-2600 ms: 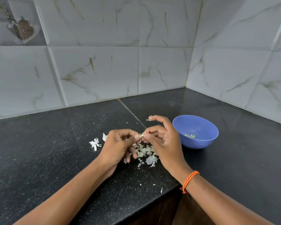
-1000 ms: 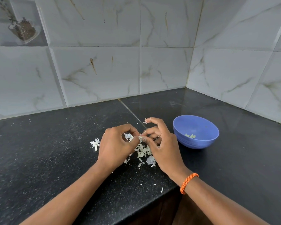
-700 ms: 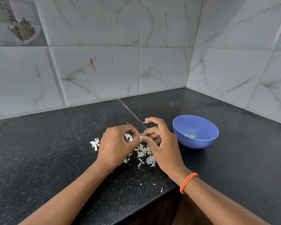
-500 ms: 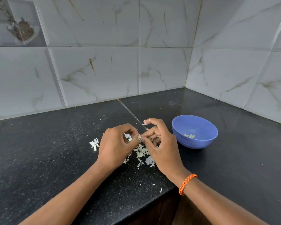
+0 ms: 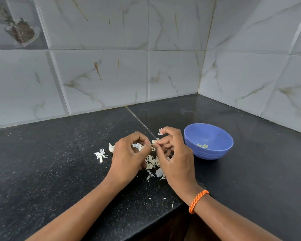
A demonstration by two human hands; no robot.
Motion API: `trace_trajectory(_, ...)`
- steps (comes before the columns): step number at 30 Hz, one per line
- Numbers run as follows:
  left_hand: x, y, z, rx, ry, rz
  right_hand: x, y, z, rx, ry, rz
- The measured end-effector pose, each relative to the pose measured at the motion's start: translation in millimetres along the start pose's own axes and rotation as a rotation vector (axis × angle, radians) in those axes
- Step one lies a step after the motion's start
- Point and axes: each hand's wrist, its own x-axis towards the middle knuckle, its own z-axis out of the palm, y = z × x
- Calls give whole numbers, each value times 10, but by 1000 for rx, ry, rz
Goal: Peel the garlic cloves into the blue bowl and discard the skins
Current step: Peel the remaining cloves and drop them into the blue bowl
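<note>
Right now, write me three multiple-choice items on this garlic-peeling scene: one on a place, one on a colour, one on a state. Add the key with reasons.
1. Where does the round blue plastic bowl stand on the black speckled stone counter?
A. to the right of the right hand
B. to the left of the left hand
C. between the two hands

2. What colour is the braided cord band on the right wrist?
A. green
B. orange
C. white

3. What are both hands doing?
A. lying flat on the counter
B. lifting the bowl
C. pinching a small garlic clove between their fingertips, above the heap of white papery skins

Key: A, the bowl sits beyond the right hand; B, the band is plainly orange; C, the curled fingertips meet on the clove.
</note>
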Motion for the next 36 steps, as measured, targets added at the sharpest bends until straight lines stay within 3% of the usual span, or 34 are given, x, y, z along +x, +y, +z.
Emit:
trace_trajectory(8,5,-15,-32,-55,-6,-46,58,-6,-31,280,-11,161)
trace_trajectory(23,51,-79,-20,-109,-133,-71,54,0,-5,511,-27,331)
trace_trajectory(27,65,-107,-33,-85,-123,-63,43,-28,5,456,-23,297)
trace_trajectory(32,52,-106,-20,-35,-83,-24,12,-32,33,196,-24,150)
trace_trajectory(36,44,-115,-29,-17,-14,8,25,-16,42,141,-38,157)
